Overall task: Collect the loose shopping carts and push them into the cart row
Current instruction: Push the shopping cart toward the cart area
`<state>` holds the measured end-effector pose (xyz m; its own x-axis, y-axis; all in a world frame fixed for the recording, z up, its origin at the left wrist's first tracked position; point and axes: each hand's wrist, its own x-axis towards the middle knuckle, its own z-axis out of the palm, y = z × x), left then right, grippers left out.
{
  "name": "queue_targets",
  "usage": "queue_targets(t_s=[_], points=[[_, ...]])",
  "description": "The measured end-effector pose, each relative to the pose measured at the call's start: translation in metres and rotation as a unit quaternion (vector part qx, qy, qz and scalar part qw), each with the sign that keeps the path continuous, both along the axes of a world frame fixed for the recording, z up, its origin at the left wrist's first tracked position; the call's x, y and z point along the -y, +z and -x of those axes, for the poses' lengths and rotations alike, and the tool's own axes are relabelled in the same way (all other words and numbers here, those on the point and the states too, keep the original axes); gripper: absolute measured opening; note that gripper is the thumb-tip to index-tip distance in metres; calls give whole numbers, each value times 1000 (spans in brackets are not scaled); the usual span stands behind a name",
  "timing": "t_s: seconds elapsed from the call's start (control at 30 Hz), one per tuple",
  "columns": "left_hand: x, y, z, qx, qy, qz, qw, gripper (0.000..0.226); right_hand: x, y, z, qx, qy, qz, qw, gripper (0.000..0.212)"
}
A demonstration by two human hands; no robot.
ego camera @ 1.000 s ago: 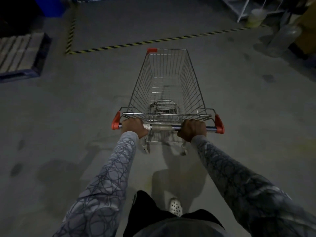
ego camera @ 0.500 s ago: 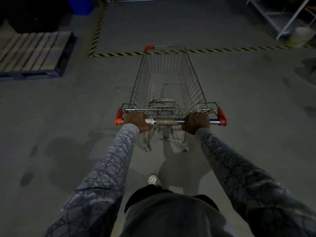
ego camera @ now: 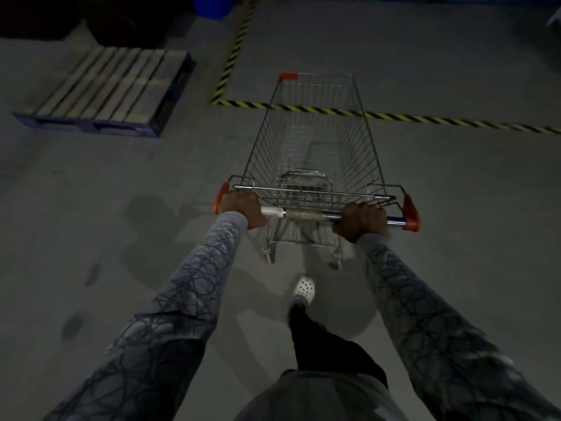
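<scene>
An empty wire shopping cart with red corner caps stands straight ahead of me on grey concrete. Its handle bar runs across at the near end. My left hand grips the bar beside the left red end cap. My right hand grips it close to the right end cap. The cart's front rim reaches over a yellow-black floor stripe. No cart row is in view.
A wooden pallet on a blue base lies on the floor at the left. A second striped line runs away along the floor. A blue bin stands at the far top. My white shoe steps behind the cart.
The cart has rolled forward; its front has crossed the striped line. The view has swung right to left, so the pallet sits nearer the centre and the shelving at right has left the frame.
</scene>
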<state>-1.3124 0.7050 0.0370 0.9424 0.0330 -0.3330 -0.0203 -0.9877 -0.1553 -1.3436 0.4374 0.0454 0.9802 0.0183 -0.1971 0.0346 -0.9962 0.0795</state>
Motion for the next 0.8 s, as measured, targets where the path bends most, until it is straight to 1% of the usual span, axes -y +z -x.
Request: queue_targets(t_s=[0.1,0.23,0.47,0.63,0.73,0.8], points=[[-24,-6,-75,4,7,-8,1000,68,-19,-2,-80,0,-1,-4,1000,54],[-59,-11,-171,7,24,-4,1000,62,-53,-3,-178,8,4,3,1000,45],[-110,-15,-320,30,35,-19,999,64,-107,4,-340,-22,16,19,999,47],[-167,-13,-448,27,24,-11,999,52,-163,-3,-466,-6,7,16,1000,47],[-202,-8,-527,41,14,13,999,44,-200,-5,-541,1,-18,11,1000,48],[-223,-3,-575,34,11,27,999,38,-223,-3,-589,-3,-28,3,1000,49]])
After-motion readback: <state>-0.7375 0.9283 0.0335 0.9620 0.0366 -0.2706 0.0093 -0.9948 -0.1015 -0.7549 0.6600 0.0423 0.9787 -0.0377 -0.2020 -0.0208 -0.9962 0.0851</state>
